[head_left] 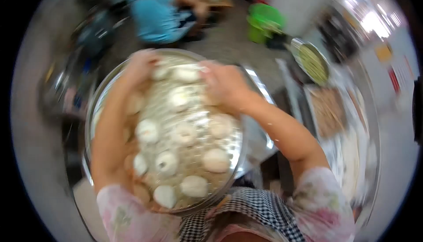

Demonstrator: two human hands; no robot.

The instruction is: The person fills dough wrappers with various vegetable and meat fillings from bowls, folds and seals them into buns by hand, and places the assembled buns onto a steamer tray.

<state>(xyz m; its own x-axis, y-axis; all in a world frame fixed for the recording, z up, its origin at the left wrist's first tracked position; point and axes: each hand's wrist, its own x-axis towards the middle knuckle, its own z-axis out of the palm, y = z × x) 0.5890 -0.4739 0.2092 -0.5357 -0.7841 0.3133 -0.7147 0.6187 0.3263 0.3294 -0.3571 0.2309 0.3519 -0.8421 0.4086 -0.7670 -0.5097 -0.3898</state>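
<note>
A round metal steamer tray (240,154) with a perforated bottom is in front of me, holding several pale dough buns. At its far side, my right hand (222,81) has its fingers curled against the end of a white bun (185,73). Over the far left part of the tray is my left hand (143,63), beside another white bun (161,72); motion blur hides how its fingers are set. Closer to me sit a bun with a dark hole on top (167,162) and a smooth round one (216,160). My left forearm covers some buns.
Ahead, a person in a blue shirt (154,10) crouches on the floor. A green bucket (264,21) stands beyond. To the right are an oval tray of green food (312,62) and a brown board (328,112) on a counter. Bagged items (70,92) line the left.
</note>
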